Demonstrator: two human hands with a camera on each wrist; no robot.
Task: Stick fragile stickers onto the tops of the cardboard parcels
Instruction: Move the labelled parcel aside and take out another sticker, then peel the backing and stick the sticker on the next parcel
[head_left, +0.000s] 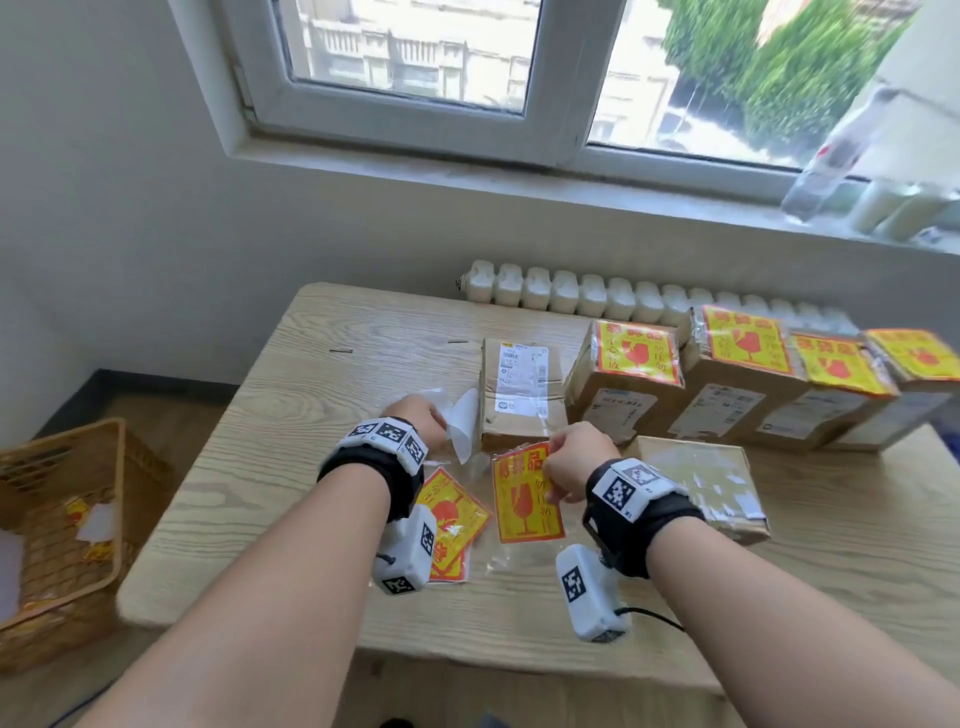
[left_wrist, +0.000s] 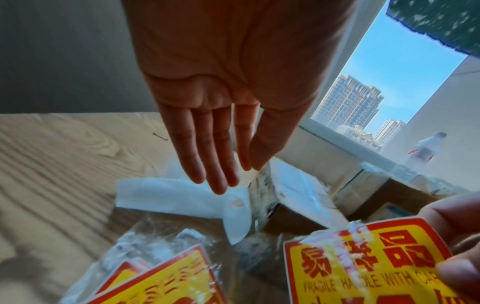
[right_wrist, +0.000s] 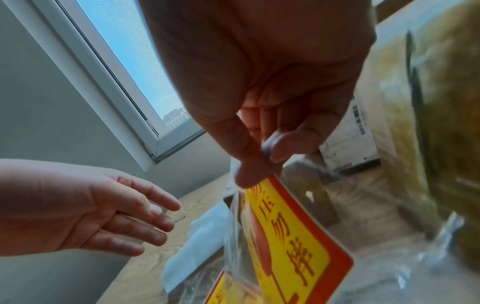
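Fragile sticker pinched at top corner by right hand, lifted near desk's front edge for bare parcel behind. Left hand relaxed, fingers straight, nothing held, over white backing paper.

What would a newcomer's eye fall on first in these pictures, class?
The bright yellow and red sticker pinched by the right hand at the table's middle. Next, the row of stickered boxes along the far right, and the bare box just beyond the open left hand.
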